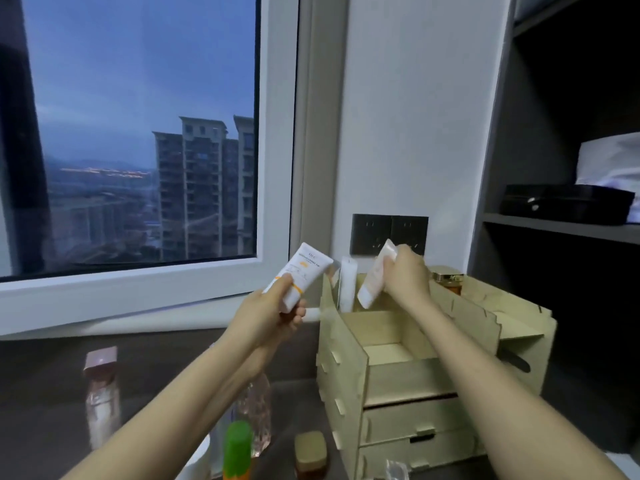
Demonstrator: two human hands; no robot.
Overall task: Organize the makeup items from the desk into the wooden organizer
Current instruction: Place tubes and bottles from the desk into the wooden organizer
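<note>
The wooden organizer (394, 375) stands on the dark desk at centre right, with open top compartments and drawers below. My left hand (273, 313) grips a white tube with orange print (301, 275), held tilted in the air just left of the organizer. My right hand (407, 278) grips a pale peach tube (374, 280) over the organizer's back left compartment, cap end down. A white tube (347, 284) stands upright in that back compartment. A gold-capped jar (448, 277) sits in the back right part.
On the desk at lower left stand a pink-capped clear bottle (102, 393), a clear pink bottle (258, 414), a green-capped bottle (237, 448) and a gold-lidded jar (310, 452). A window fills the left. Dark shelves with a black box (564, 204) rise at right.
</note>
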